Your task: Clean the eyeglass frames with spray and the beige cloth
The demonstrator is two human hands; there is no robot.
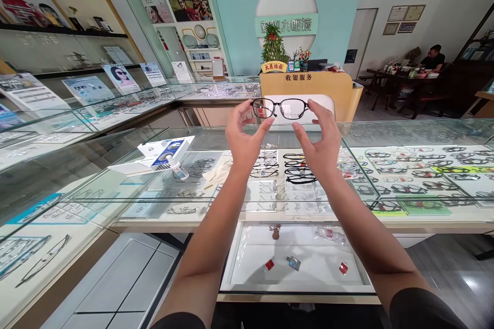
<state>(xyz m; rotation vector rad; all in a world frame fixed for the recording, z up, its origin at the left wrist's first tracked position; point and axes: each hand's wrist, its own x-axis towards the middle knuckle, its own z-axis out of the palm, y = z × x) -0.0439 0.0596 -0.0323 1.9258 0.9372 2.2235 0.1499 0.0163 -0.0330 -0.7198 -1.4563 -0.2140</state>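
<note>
Held up in front of me at arm's length is a pair of black-framed eyeglasses [278,103], with clear lenses and faint lettering on one of them. My left hand [244,131] pinches the frame at its left end, thumb below the lens. At the opposite end, my right hand [321,136] grips the frame near the hinge, its thumb apart from the lens. Below them, several dark eyeglass frames [300,168] rest in rows on the glass counter [266,133]. A cream cloth [218,175] lies left of these rows.
A small white bottle [178,168] stands by an opened blue-and-white box [168,154] on the counter. Under the counter edge, an open white drawer [247,277] holds small red and grey items. Glass display cases run along the left. A person [433,59] sits at a far table.
</note>
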